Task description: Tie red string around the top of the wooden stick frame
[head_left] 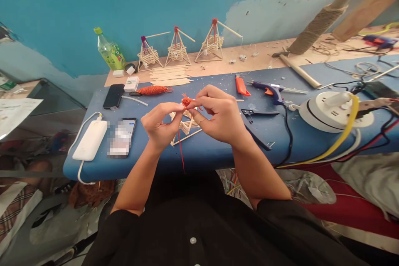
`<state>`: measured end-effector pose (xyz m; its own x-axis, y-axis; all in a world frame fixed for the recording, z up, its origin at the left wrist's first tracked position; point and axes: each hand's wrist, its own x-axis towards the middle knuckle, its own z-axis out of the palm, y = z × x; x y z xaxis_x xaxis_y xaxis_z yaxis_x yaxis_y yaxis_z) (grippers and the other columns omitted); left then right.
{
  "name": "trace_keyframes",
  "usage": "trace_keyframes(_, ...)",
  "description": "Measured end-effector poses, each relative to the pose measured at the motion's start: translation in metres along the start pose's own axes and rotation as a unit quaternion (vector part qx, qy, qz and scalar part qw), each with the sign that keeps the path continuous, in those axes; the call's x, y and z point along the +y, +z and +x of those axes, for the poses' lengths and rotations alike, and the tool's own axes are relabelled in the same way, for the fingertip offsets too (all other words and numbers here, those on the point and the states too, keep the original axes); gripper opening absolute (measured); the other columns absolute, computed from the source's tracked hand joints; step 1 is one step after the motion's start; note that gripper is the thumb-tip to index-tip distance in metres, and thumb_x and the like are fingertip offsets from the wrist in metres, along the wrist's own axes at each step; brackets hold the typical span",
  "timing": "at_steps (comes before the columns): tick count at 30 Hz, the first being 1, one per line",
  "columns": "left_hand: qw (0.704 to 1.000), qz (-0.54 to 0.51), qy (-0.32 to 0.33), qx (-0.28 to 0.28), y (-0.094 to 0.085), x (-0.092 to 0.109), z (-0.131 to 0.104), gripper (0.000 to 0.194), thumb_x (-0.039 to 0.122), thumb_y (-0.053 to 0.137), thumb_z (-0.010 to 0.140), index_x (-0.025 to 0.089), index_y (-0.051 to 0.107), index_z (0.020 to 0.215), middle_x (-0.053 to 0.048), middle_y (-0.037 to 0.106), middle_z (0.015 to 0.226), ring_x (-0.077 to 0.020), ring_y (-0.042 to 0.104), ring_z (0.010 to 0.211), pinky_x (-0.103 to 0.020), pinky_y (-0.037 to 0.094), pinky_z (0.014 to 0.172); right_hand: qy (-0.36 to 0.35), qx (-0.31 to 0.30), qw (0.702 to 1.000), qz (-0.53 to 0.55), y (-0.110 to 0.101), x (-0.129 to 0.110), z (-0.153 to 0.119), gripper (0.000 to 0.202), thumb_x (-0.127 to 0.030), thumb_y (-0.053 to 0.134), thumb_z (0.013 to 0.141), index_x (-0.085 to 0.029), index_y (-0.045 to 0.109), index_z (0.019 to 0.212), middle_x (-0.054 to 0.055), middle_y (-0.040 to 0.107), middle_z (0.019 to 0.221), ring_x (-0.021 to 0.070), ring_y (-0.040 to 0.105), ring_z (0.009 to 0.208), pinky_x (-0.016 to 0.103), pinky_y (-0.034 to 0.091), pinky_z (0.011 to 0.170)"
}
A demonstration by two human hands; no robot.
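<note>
A small frame of pale wooden sticks [190, 134] stands on the blue table below my hands, partly hidden by them. Orange-red string [186, 99] is bunched around its top. My left hand [163, 122] is closed in a pinch on this string from the left side. From the right, my right hand [216, 114] pinches the same bunch between thumb and fingers. A loose end of red string [181, 151] hangs below my left fingers toward the table's front edge. The exact wraps between the fingertips are hidden.
Three similar stick models [209, 43] stand at the back beside loose sticks [171, 75]. An orange string bundle [154, 90] and phones [122, 137] lie left. A glue gun [269, 89], pliers-like black tool [258, 131] and white power socket tower [330, 110] with cables are right.
</note>
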<state>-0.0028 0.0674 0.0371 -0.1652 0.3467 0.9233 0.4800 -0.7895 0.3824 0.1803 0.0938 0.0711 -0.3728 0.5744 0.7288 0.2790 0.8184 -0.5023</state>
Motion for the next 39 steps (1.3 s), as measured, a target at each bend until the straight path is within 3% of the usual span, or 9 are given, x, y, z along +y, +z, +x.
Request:
trace_keyframes(4, 0.996, -0.053, -0.073, 0.013, 0.001, -0.001, -0.006, 0.017, 0.009, 0.088, 0.088, 0.023, 0.081, 0.096, 0.001, 0.085, 0.089, -0.0154, 0.084, 0.082, -0.027, 0.071, 0.080, 0.019, -0.009, 1.000, -0.015, -0.001, -0.003, 0.003, 0.013, -0.014, 0.070, 0.094, -0.020, 0.082, 0.093, 0.003, 0.069, 0.093, 0.0121, 0.049, 0.068, 0.031, 0.043, 0.063)
trace_keyframes(10, 0.980, -0.126, -0.154, 0.027, 0.005, -0.003, -0.012, 0.015, 0.012, 0.090, 0.086, 0.022, 0.082, 0.094, 0.000, 0.085, 0.087, -0.0154, 0.085, 0.082, -0.025, 0.072, 0.078, 0.019, 0.032, 0.999, -0.035, 0.005, -0.003, 0.002, 0.014, -0.011, 0.071, 0.092, -0.020, 0.082, 0.093, 0.003, 0.069, 0.090, 0.0119, 0.049, 0.067, 0.031, 0.043, 0.063)
trace_keyframes(16, 0.975, -0.149, -0.161, 0.031, 0.007, -0.004, -0.013, 0.015, 0.013, 0.091, 0.086, 0.022, 0.081, 0.093, 0.000, 0.085, 0.088, -0.0152, 0.085, 0.084, -0.026, 0.073, 0.082, 0.044, 0.018, 0.998, -0.034, 0.007, -0.005, 0.003, 0.020, -0.007, 0.069, 0.092, -0.022, 0.082, 0.095, 0.002, 0.072, 0.092, 0.0128, 0.051, 0.069, 0.031, 0.043, 0.065)
trace_keyframes(30, 0.972, -0.164, -0.161, 0.038, 0.008, -0.005, -0.009, 0.018, 0.025, 0.098, 0.084, 0.022, 0.080, 0.089, 0.001, 0.085, 0.086, -0.0180, 0.086, 0.084, -0.030, 0.074, 0.079, 0.079, -0.016, 0.996, -0.040, 0.004, -0.006, 0.009, 0.011, -0.015, 0.081, 0.090, -0.024, 0.087, 0.092, 0.003, 0.078, 0.092, 0.0135, 0.054, 0.068, 0.032, 0.045, 0.068)
trace_keyframes(35, 0.967, -0.188, -0.167, 0.035, 0.006, -0.006, -0.009, 0.019, 0.022, 0.098, 0.083, 0.024, 0.081, 0.090, 0.002, 0.085, 0.088, -0.0166, 0.086, 0.086, -0.029, 0.073, 0.082, 0.079, -0.031, 0.995, -0.044, 0.002, -0.007, 0.013, 0.011, -0.011, 0.080, 0.087, -0.021, 0.084, 0.085, 0.002, 0.076, 0.087, 0.0124, 0.051, 0.067, 0.032, 0.045, 0.071)
trace_keyframes(39, 0.971, -0.158, -0.179, 0.026, 0.005, -0.006, -0.011, 0.022, 0.033, 0.099, 0.084, 0.023, 0.080, 0.088, 0.000, 0.085, 0.087, -0.0181, 0.086, 0.084, -0.031, 0.074, 0.080, 0.071, -0.031, 0.996, -0.051, 0.001, -0.007, 0.013, 0.011, -0.010, 0.076, 0.085, -0.020, 0.079, 0.082, 0.001, 0.074, 0.087, 0.0120, 0.047, 0.066, 0.032, 0.043, 0.071)
